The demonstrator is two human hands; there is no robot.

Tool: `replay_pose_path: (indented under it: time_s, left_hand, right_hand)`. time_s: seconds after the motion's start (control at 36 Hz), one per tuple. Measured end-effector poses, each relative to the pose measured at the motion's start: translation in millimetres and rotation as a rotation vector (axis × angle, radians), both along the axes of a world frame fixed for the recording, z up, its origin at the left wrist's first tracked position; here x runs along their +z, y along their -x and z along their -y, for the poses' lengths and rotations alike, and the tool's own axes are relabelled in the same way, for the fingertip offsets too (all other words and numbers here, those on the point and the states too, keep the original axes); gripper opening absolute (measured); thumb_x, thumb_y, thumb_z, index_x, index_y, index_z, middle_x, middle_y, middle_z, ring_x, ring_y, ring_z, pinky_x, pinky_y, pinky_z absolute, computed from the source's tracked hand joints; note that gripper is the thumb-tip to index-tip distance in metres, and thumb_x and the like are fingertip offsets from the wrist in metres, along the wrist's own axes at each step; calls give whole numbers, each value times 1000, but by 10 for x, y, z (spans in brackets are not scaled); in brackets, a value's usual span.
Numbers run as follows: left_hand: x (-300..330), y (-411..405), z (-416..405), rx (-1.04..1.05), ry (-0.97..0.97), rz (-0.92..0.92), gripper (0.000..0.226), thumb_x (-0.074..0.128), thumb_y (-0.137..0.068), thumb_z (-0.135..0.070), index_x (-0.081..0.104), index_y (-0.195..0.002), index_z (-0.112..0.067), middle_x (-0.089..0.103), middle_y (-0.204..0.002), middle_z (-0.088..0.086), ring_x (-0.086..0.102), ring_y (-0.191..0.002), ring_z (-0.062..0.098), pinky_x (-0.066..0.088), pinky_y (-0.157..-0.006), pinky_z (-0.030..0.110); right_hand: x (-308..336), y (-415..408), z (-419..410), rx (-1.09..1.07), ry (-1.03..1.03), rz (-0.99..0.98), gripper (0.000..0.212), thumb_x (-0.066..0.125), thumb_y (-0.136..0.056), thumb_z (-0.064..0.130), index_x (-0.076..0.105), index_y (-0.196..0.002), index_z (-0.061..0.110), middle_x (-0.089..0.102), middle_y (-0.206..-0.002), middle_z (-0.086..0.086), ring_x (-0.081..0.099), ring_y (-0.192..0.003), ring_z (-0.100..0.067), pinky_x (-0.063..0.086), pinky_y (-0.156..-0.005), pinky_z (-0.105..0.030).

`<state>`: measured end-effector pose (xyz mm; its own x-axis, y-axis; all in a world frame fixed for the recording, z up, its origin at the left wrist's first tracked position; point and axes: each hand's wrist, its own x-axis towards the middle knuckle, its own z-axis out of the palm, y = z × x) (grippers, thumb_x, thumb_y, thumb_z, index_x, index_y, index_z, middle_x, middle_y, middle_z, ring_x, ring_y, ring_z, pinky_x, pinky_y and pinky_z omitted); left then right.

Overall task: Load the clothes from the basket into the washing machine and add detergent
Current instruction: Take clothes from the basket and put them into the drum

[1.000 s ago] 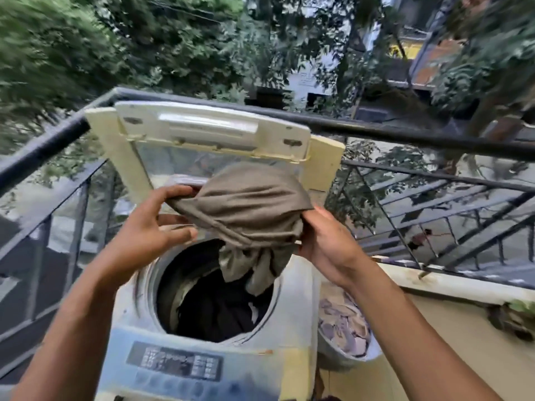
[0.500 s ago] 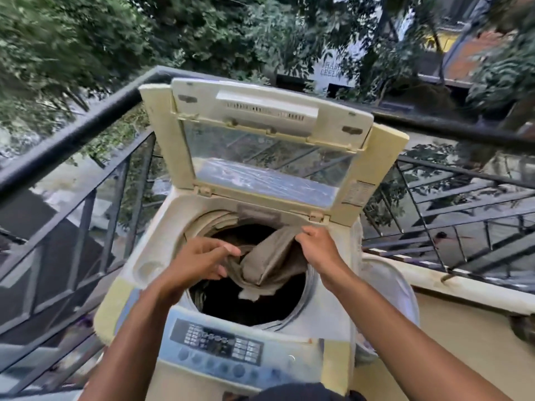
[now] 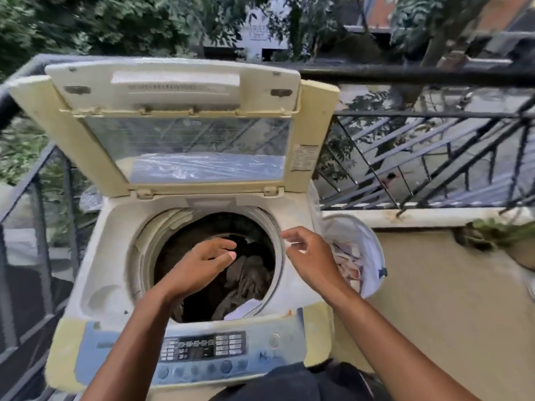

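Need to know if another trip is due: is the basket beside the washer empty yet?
Not empty. Pale clothes still lie inside the white basket right of the washing machine; how many, cannot tell.

Open washing machine (image 3: 191,285), clothes (image 3: 249,279) inside.
Left hand (image 3: 199,267) and right hand (image 3: 309,256) empty above the drum; basket (image 3: 373,250) alongside.

Your washing machine (image 3: 115,256): lid up, brown clothes (image 3: 249,273) in drum; white basket (image 3: 373,250) just right of it, holding pale laundry.
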<state>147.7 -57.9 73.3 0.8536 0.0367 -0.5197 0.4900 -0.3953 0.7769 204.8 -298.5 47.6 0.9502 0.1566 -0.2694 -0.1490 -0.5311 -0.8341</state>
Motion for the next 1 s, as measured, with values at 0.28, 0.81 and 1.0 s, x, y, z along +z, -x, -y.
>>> replay_pose_path:
  time_s: [0.28, 0.81, 1.0]
  left_hand:
    - [-18, -453, 948, -123, 166, -21, 17, 57, -104, -21, 67, -118, -25, 75, -105, 3, 68, -77, 13, 47, -65, 26]
    - [-1491, -1673, 3221, -42, -65, -198, 24, 65, -95, -21, 70, -118, -24, 69, -107, -2, 67, -107, 24, 49, -88, 29]
    - [-2619, -1812, 3731, -75, -122, -366, 32, 63, -98, -17, 65, -130, -12, 68, -124, 10, 62, -118, 27, 46, -94, 29]
  right_hand:
    - [-405, 139, 839, -154, 27, -87, 28, 64, -89, 6, 75, -85, 31, 75, -91, 14, 68, -86, 1, 54, -81, -23]
    - [-1987, -1038, 2650, -209, 222, -472, 28, 59, -87, 9, 61, -88, 37, 68, -93, 7, 67, -93, -23, 49, -74, -28]
    - [-3233, -1551, 3040, -125, 306, -683, 19, 61, -89, 15, 61, -105, 26, 67, -109, -7, 66, -105, -32, 49, -78, -29]
